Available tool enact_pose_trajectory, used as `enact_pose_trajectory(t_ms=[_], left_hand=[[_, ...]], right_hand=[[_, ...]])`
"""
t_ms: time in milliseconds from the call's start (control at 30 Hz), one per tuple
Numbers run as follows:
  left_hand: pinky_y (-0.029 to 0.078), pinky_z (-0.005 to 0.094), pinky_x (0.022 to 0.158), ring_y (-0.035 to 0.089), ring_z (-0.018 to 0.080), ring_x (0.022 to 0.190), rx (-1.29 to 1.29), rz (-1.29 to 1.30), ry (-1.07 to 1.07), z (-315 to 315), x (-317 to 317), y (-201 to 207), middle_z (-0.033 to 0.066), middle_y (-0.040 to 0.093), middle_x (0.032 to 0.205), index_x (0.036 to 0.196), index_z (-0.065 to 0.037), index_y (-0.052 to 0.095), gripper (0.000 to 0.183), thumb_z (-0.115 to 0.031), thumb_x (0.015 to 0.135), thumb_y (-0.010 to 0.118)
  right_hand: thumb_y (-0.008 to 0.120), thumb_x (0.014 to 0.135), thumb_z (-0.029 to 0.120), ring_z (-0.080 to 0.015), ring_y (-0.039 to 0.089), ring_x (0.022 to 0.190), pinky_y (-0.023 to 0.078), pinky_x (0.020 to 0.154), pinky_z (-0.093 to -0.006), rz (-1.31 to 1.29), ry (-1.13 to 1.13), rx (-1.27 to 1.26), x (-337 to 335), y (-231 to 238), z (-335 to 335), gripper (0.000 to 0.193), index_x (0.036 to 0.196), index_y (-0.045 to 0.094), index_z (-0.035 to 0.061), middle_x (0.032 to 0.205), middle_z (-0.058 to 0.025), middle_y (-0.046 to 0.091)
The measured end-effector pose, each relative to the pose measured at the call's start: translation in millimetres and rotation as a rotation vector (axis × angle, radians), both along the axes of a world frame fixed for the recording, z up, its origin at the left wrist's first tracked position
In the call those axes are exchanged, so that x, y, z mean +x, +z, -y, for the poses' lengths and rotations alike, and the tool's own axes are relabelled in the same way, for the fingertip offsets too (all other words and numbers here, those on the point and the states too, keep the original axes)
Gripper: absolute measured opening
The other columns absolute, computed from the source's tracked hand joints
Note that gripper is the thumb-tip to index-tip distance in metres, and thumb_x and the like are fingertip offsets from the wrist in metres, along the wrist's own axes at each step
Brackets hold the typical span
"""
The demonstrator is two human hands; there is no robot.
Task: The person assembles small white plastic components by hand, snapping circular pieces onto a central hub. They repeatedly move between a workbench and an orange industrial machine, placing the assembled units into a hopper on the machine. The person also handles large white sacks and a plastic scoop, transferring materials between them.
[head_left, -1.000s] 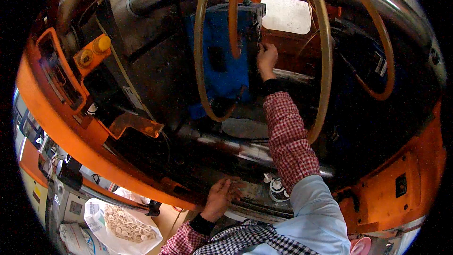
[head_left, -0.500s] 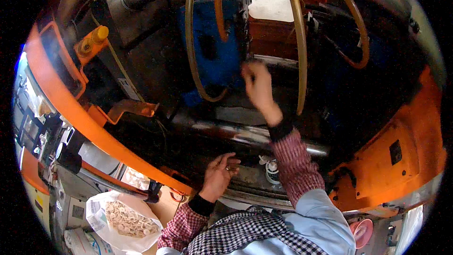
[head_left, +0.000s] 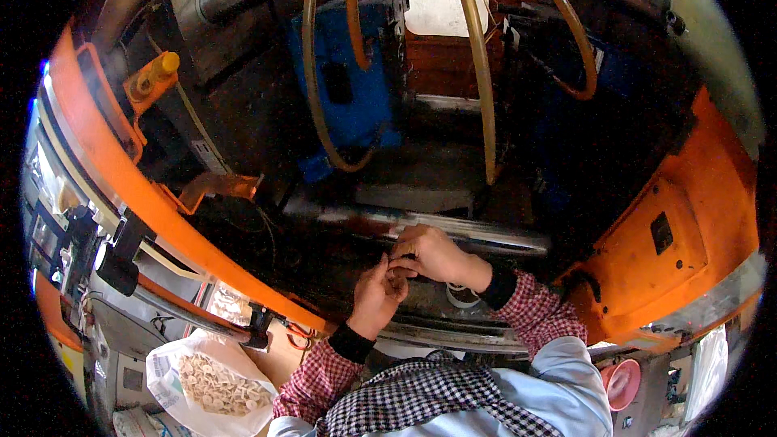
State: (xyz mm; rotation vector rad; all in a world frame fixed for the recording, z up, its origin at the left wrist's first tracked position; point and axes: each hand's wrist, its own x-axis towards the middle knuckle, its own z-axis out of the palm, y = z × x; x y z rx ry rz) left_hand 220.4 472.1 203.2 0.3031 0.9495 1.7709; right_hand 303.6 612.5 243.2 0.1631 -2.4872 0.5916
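Note:
In front of a shiny metal bar (head_left: 486, 236), my two hands meet fingertip to fingertip. My left hand (head_left: 378, 298) is raised with its thumb and fingers pinched. My right hand (head_left: 437, 257) reaches in from the right, its fingers bent and pressed against the left fingertips. Whatever lies between them is too small and too covered to make out. Just beneath my right wrist stands a small white-rimmed cup (head_left: 464, 297), partly hidden by the wrist and cuff.
Brownish hoses (head_left: 479, 73) hang before a blue block (head_left: 348, 73) inside the machine. An orange frame (head_left: 202, 255) curves along the left, and an orange panel (head_left: 672, 235) stands at right. A white bag (head_left: 166, 364) of small pale pieces and a pink bowl (head_left: 622, 384) are nearby.
My right hand has come back from beside the blue block to my left hand. The left hand's fingers have closed to a pinch. The view has shifted slightly.

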Motion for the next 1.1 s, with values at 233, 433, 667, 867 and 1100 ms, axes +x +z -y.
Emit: enact_pose_trajectory(t_ms=[233,433,667,867,1100], left_hand=[[0.038,0.0239,0.054,0.049,0.0097,0.060,-0.058,-0.156,-0.054,17,-4,4,0.0085,0.063,0.085,0.116,-0.001,0.056,0.053,-0.045,0.096,0.036],[0.041,0.0254,0.055,0.050,0.0107,0.061,-0.251,-0.211,-0.015,30,9,6,0.0057,0.061,0.076,0.112,-0.001,0.058,0.052,-0.044,0.097,0.034],[0.044,0.0243,0.056,0.054,0.0124,0.061,-0.272,-0.422,-0.038,49,1,-2,0.0086,0.063,0.078,0.109,0.002,0.058,0.051,-0.042,0.097,0.035],[0.045,0.0237,0.057,0.056,0.0121,0.063,-0.261,-0.550,0.018,47,3,1,0.0086,0.064,0.078,0.109,0.001,0.059,0.051,-0.042,0.097,0.034],[0.045,0.0254,0.062,0.057,0.0119,0.070,-0.302,-0.372,-0.008,47,0,1,0.0068,0.063,0.079,0.109,0.000,0.059,0.049,-0.041,0.097,0.034]], right_hand=[[0.060,0.081,0.002,-0.0304,0.062,0.081,0.048,0.072,-0.0333,-0.745,-0.534,-0.276,-82,49,-88,0.009,0.088,0.063,-0.0008,0.088,-0.0159,0.063],[0.062,0.082,0.013,-0.0326,0.060,0.086,0.046,0.077,-0.0383,-0.983,-0.929,-0.221,-179,101,-207,0.017,0.092,0.066,-0.0002,0.091,-0.0174,0.064],[0.063,0.080,0.014,-0.0349,0.058,0.087,0.045,0.077,-0.0407,-0.911,-0.960,-0.297,-221,126,-245,0.017,0.088,0.068,0.0005,0.090,-0.0180,0.063],[0.063,0.079,0.015,-0.0350,0.058,0.086,0.046,0.077,-0.0411,-0.896,-0.919,-0.209,-225,128,-258,0.017,0.088,0.068,0.0005,0.089,-0.0178,0.063],[0.062,0.078,0.011,-0.0352,0.059,0.086,0.046,0.078,-0.0404,-0.803,-0.967,-0.257,-229,131,-257,0.016,0.088,0.068,-0.0001,0.088,-0.0183,0.063]])
